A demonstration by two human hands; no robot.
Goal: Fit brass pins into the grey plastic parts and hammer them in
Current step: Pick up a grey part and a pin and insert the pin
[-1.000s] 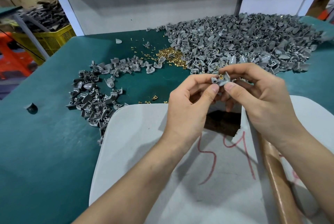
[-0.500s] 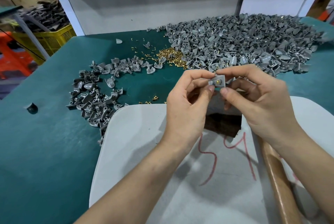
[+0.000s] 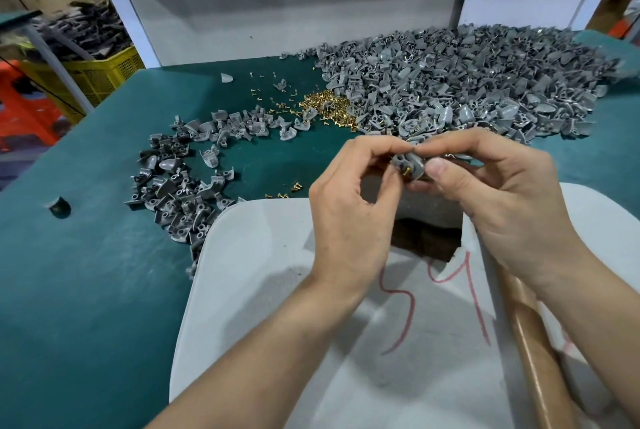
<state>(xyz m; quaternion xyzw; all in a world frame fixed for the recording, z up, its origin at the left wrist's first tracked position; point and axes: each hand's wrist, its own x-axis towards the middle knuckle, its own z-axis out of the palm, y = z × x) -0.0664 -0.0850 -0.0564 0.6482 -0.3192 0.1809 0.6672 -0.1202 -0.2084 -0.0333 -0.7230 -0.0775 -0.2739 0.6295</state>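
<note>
Both hands meet above the near middle of the tabletop [image 3: 86, 290]. The left hand [image 3: 349, 207] pinches one grey plastic part [image 3: 408, 162] between thumb and fingertips, and the right hand [image 3: 498, 200] grips its other side with thumb and forefinger. One brass pin [image 3: 406, 172] stands out of the part's near face, only partly in by the look of it.

The likely trouble is that pin. If it sits loosely, tilting the part on the way down to the dark block [image 3: 426, 238] could let it slip out and roll across the white board [image 3: 259, 273] (small, round, and easily lost among the loose ones). If it sits crooked, a blow would probably bend it or split the plastic rather than drive it home. Fingertips steadying so small a part would also lie close to the strike.

Counted, there are two hands, one part held and one pin showing in it. Whether the right hand hides more pins I cannot tell. There is one wooden handle [image 3: 540, 359] at the near right edge, which I take to be the hammer's. There is also one white board and one dark block.

Grey parts lie in two groups, both too many to count. One is a big heap [image 3: 467, 82] toward the far right corner, and the other is a thinner scatter [image 3: 180, 193] toward the left edge. One heap of brass pins [image 3: 325, 106] sits between them, with a few strays [image 3: 284, 191] just beyond the board.
</note>
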